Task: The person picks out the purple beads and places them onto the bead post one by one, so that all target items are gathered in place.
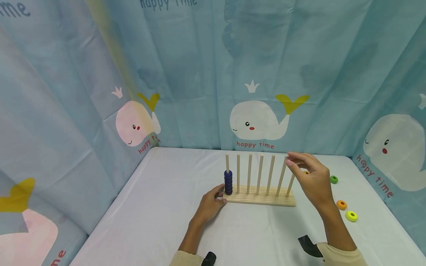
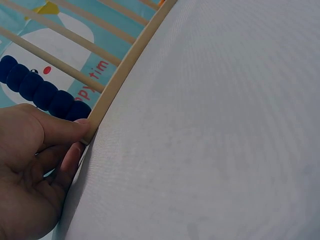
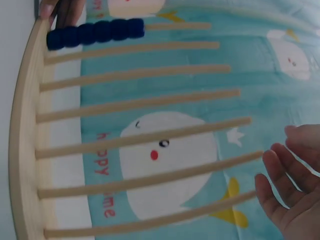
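A wooden peg rack [image 1: 259, 200] stands on the table with several upright pegs in a row. Dark blue beads [image 1: 228, 182] are stacked on its leftmost peg, and the other pegs are bare. My left hand [image 1: 209, 204] grips the left end of the base; in the left wrist view the thumb [image 2: 70, 130] lies on its edge right beside the lowest bead. Up at the tops of the rightmost pegs is my right hand [image 1: 313, 179], its fingers loosely bent. Nothing shows between those fingers [image 3: 280, 182] in the right wrist view.
To the right of the rack lie a green ring [image 1: 334, 179], an orange ring [image 1: 341, 205] and a yellow ring [image 1: 351, 216]. Another small ring [image 1: 306, 172] sits partly hidden behind my right hand. A blue whale-print curtain [image 1: 193, 122] borders the white table [image 1: 159, 207].
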